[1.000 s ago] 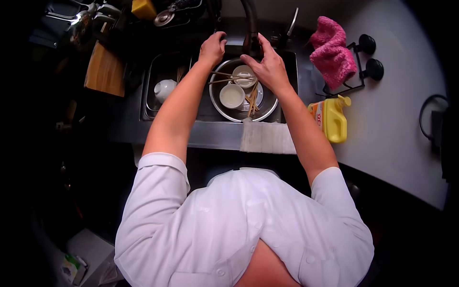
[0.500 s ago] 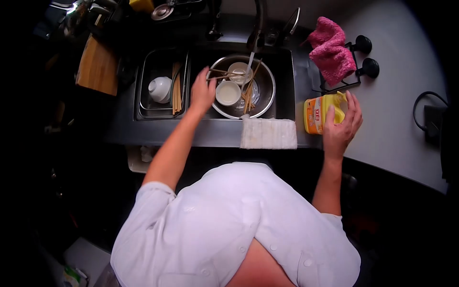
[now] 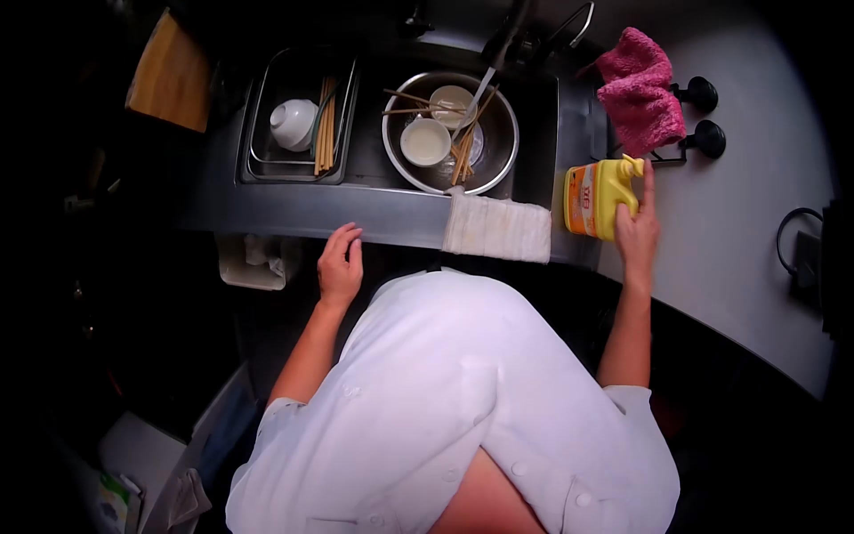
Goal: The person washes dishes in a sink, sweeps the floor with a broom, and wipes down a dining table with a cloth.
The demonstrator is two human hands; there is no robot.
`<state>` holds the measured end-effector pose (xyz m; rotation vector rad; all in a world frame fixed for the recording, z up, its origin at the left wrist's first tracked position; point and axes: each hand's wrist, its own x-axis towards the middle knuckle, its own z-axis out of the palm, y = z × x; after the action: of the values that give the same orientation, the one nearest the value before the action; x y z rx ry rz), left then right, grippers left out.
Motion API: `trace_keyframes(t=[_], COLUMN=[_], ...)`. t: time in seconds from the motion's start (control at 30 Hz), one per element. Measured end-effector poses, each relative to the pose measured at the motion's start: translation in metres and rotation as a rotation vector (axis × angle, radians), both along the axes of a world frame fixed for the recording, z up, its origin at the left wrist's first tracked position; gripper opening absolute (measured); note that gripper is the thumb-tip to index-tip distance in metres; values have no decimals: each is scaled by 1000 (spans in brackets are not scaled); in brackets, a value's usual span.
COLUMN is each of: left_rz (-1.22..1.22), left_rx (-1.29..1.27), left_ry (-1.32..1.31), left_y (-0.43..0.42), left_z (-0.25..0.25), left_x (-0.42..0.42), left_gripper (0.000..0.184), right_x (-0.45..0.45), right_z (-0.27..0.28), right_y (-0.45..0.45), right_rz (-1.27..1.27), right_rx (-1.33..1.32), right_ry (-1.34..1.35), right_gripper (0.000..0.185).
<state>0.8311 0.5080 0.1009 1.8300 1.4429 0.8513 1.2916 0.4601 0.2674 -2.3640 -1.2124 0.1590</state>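
My right hand [image 3: 637, 233] grips a yellow dish soap bottle [image 3: 607, 198] by its handle, index finger stretched up beside the pump top. The bottle stands upright on the counter right of the sink. My left hand [image 3: 341, 267] holds nothing, its fingers loosely apart, just in front of the sink's front edge. In the sink sits a metal basin [image 3: 509, 153] with a white cup [image 3: 425, 142], a white bowl [image 3: 452, 105] and several chopsticks [image 3: 464, 153]. Water [image 3: 480, 96] runs from the tap into the basin.
A rack tray [image 3: 258, 147] on the left carries a white bowl [image 3: 292, 123] and several chopsticks [image 3: 326, 133]. A folded white cloth [image 3: 498, 228] lies over the sink's front edge. A pink towel [image 3: 642, 93] hangs on a black stand. A wooden board [image 3: 169, 76] stands far left.
My left hand has drawn back from the basin to before the sink's front edge. My right hand has closed around the bottle's handle. The view has shifted slightly.
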Motion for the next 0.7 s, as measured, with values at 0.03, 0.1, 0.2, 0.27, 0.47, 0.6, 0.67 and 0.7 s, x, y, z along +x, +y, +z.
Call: trace_keyframes(t=[0.03, 0.1, 0.2, 0.27, 0.47, 0.6, 0.67, 0.7], left_rz=[19, 52, 108, 124, 280, 322, 343, 333], left_rx=[-15, -41, -82, -95, -223, -282, -291, -265], left_ry=[12, 10, 33, 34, 14, 8, 18, 36], left_y=[-4, -17, -38, -49, -79, -92, -100, -103], left_z=[-2, -7, -10, -15, -28, -31, -39, -41], left_x=[-7, -21, -32, -36, -50, -57, -61, -64], left_gripper=[16, 15, 16, 16, 16, 17, 17, 16], right_x=[-12, -37, -51, -52, -53, -55, -63, -67], right_z=[-1, -2, -5, -8, -26, -26, -15, -11], right_y=[4, 19, 47, 67, 101, 109, 114, 115], right_rz=[63, 203, 269, 294, 388, 388, 346, 322], right_rx=[-6, -2, -118, -191, -274, -318, -414, -466], right_ry=[-58, -172, -302, -362, -432, -435, -416, -403], right_gripper=[85, 84, 81, 78, 75, 74, 74, 75])
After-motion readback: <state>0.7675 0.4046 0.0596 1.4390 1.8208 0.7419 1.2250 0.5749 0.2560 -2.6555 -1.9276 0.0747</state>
